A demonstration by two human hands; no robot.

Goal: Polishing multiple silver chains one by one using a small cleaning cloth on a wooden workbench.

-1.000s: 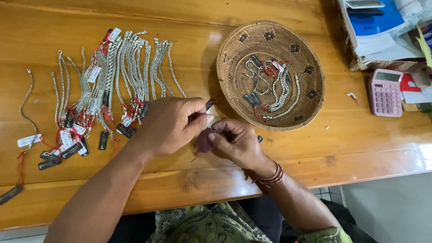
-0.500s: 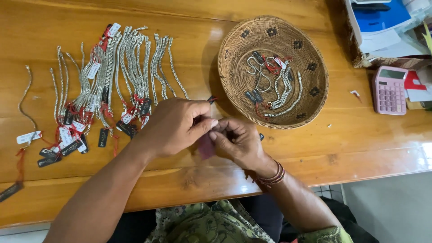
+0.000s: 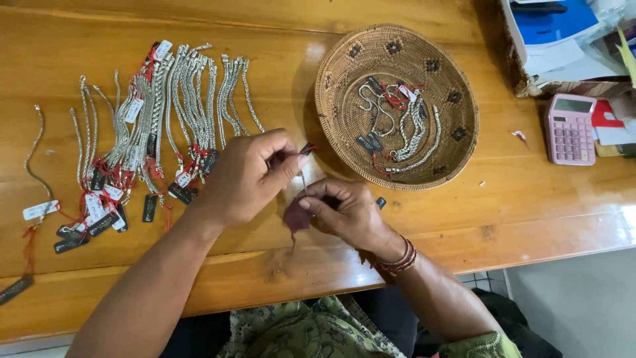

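Observation:
My left hand (image 3: 248,176) is closed, pinching a thin silver chain end (image 3: 303,178) with a small dark tag and red thread at its fingertips. Just below and to the right, my right hand (image 3: 344,212) grips the other part of the same piece together with a dark reddish bit (image 3: 296,217), a thread hanging down from it. Both hands hover over the wooden table (image 3: 464,212), just left of and below a round woven basket (image 3: 331,86) that holds several tagged silver chains (image 3: 411,129).
Several silver chains with white and black tags (image 3: 159,126) lie in rows on the left of the table. One chain (image 3: 33,159) lies apart at the far left. A pink calculator (image 3: 568,128) and a box of papers (image 3: 563,46) sit at the right. The table edge runs below my hands.
My hands have shifted slightly and the left fingers now pull the chain end up a little from the right hand. The view has moved closer to the basket.

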